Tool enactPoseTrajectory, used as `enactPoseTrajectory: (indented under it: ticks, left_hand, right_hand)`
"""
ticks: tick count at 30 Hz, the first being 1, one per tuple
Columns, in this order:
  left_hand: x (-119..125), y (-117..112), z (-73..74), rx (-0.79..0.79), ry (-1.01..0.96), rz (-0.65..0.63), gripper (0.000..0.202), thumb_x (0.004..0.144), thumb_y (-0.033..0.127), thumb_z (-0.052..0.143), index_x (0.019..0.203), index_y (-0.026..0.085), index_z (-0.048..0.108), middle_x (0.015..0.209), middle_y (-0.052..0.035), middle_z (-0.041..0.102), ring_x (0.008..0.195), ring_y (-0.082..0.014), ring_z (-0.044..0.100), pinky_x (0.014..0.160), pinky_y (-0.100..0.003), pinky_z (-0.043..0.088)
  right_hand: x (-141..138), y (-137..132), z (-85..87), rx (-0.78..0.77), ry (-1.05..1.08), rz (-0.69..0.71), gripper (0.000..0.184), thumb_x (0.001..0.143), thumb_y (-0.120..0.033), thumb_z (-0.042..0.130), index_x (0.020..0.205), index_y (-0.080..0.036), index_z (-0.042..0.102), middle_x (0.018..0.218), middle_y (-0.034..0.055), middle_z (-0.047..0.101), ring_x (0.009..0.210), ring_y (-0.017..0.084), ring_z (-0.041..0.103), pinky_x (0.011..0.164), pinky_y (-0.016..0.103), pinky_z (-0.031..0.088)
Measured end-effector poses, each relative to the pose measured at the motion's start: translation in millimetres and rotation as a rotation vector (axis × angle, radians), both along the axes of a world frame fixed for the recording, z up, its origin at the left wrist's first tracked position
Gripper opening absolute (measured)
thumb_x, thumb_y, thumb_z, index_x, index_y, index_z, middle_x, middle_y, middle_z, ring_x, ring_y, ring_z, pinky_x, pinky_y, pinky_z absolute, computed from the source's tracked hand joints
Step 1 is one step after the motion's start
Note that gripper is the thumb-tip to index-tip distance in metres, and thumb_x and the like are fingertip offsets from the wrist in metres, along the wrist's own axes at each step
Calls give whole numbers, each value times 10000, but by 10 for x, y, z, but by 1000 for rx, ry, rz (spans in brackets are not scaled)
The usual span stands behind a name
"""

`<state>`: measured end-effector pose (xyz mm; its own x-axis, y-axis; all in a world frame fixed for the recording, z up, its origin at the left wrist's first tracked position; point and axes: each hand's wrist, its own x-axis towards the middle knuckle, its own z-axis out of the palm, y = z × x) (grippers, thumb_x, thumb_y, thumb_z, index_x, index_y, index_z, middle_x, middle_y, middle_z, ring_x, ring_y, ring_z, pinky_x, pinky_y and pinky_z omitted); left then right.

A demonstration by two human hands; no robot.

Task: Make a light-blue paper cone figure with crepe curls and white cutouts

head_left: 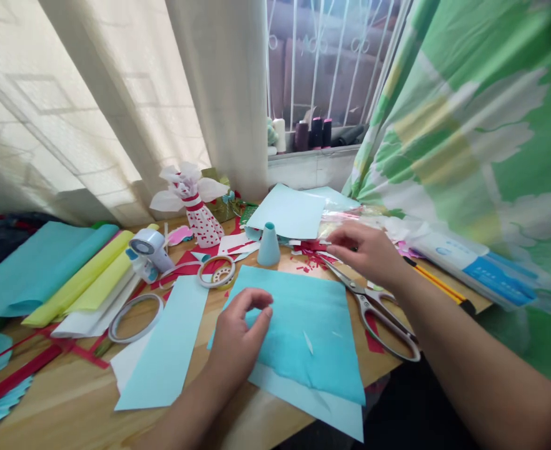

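Observation:
My left hand (242, 328) hovers over or rests at the left side of a turquoise sheet (308, 319); its fingers are loosely curled, thumb and fingertips a little apart, with nothing visible between them. Under that sheet a pale blue paper (322, 403) sticks out at the front. Over red paper scraps (310, 265) at the back, my right hand (362, 250) reaches left, thumb and fingers slightly apart and no held item showing. Scissors (364, 294) lie beneath and beside my right wrist. A small blue paper cone (268, 247) stands upright behind the turquoise sheet.
Tape rolls (135, 319) and a pale blue strip (167, 350) lie left. Beyond them are folded coloured papers (88, 269), a white handheld device (151, 247) and a glue bottle (140, 267). A red-patterned wrapped cone (203, 219) stands behind. Pencils (437, 284) and plastic packets (476, 262) lie right.

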<state>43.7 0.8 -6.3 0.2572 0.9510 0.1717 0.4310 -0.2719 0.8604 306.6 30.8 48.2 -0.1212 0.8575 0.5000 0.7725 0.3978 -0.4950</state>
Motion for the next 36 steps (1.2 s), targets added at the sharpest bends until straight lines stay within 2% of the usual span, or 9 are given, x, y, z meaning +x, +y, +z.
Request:
enactPoseTrajectory:
  ticks: [7, 13, 17, 20, 22, 25, 27, 32, 36]
  left_hand:
    - [171, 704, 469, 458, 340, 78, 247, 763, 273, 605, 1000, 209, 586, 1230, -88, 513, 1194, -247, 448, 1022, -392, 320]
    - [568, 1305, 540, 250, 297, 125, 562, 539, 306, 788, 1036, 207, 543, 946, -85, 632, 901, -300, 602, 812, -394, 426]
    - [540, 1427, 531, 133, 146, 156, 368, 479, 213, 788, 775, 184, 571, 725, -34, 596, 802, -269, 594, 730, -345, 432]
    - [431, 1256, 610, 60, -65, 150, 340, 538, 260, 755, 795, 180, 546, 772, -21, 572, 773, -220, 593, 702, -332, 461]
    - [374, 1023, 632, -10, -236, 115, 362, 615, 333, 714, 875, 192, 504, 823, -7, 563, 757, -185, 603, 695, -330, 490]
    - [345, 592, 546, -107, -458, 80, 324, 683, 374, 663, 840, 200, 440, 830, 19, 550, 755, -128, 595, 732, -298, 502]
    - [353, 315, 430, -171, -554, 65, 324, 676, 342, 680, 816, 197, 426, 818, 30, 551, 740, -103, 584, 728, -262, 495]
    - [320, -135, 219, -379, -644, -32, 402, 669, 242, 723, 968, 231, 453, 836, 26, 591, 741, -115, 592, 695, -240, 479]
    - [192, -208, 296, -516, -269, -297, 476, 652, 247, 741, 1075, 221, 525, 913, -16, 627, 833, -178, 598, 690, -257, 465]
  right_hand:
    - [247, -341, -257, -71, 39, -53, 85, 811, -263, 590, 806, -194, 640, 823, 33, 646, 742, 168, 585, 665, 287, 461]
    - [337, -411, -351, -81, 67, -92, 99, 821, -265, 570, 799, -194, 636, 824, 43, 650, 720, 176, 588, 677, 314, 467]
    - [307, -502, -434, -96, 158, -64, 104, 820, -278, 569, 820, -199, 637, 839, 51, 640, 741, 189, 596, 691, 336, 479]
    - [159, -563, -467, -131, 394, -47, 222, 797, -336, 607, 975, -204, 620, 926, 68, 621, 845, 209, 600, 747, 356, 493]
    - [3, -595, -474, -207, 678, -5, 519, 745, -421, 661, 1192, -202, 512, 1076, 108, 586, 983, 236, 582, 801, 376, 500]
    - [-258, -642, -465, -332, 1016, 138, 960, 622, -517, 740, 1387, -220, 243, 1299, 171, 457, 1123, 277, 526, 814, 390, 508]
    - [-407, -674, -457, -340, 1097, 209, 1066, 593, -520, 762, 1416, -249, 141, 1375, 177, 382, 1145, 286, 512, 798, 385, 514]
    - [-590, -723, -488, -255, 1082, 155, 936, 670, -417, 749, 1402, -285, 179, 1260, 119, 497, 1033, 238, 564, 843, 386, 482]
    - [-610, -748, -507, -266, 922, 206, 704, 732, -299, 699, 1331, -283, 330, 849, 1, 575, 766, 177, 571, 709, 324, 476]
